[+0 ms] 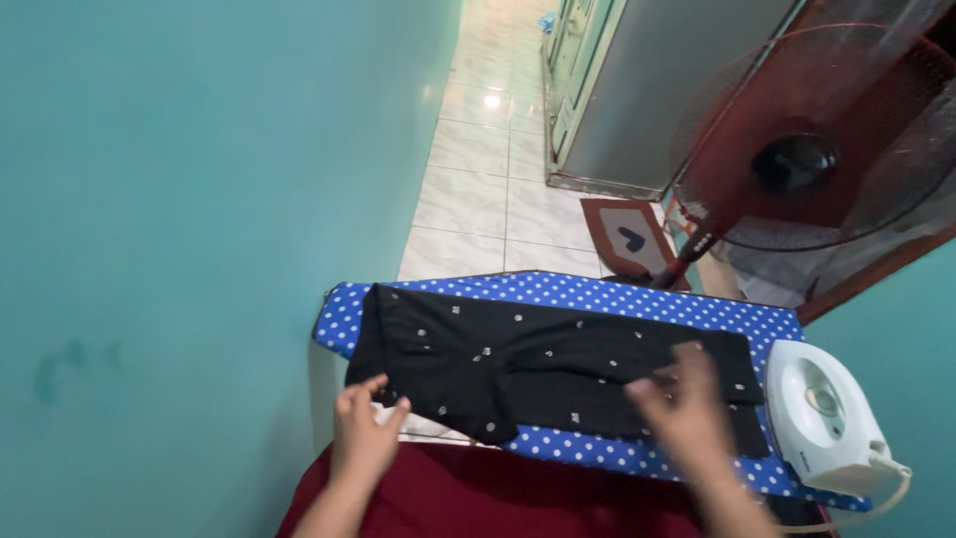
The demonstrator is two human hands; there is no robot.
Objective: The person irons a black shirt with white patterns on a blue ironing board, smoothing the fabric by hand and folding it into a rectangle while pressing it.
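Observation:
A black garment (518,359) with small white specks lies flat along a blue ironing board with white dots (637,296). My left hand (364,428) is at the garment's near left edge, fingers spread, touching or just above the cloth. My right hand (682,403) is blurred and rests over the garment's right part, fingers apart. Neither hand visibly grips anything.
A white iron (822,413) sits on the board's right end, its cord (886,488) trailing off. A red standing fan (817,139) is behind the board. A teal wall (199,199) runs on the left. Tiled floor (488,189) and a mat with a heart (627,234) lie beyond. Dark red cloth (478,493) is below.

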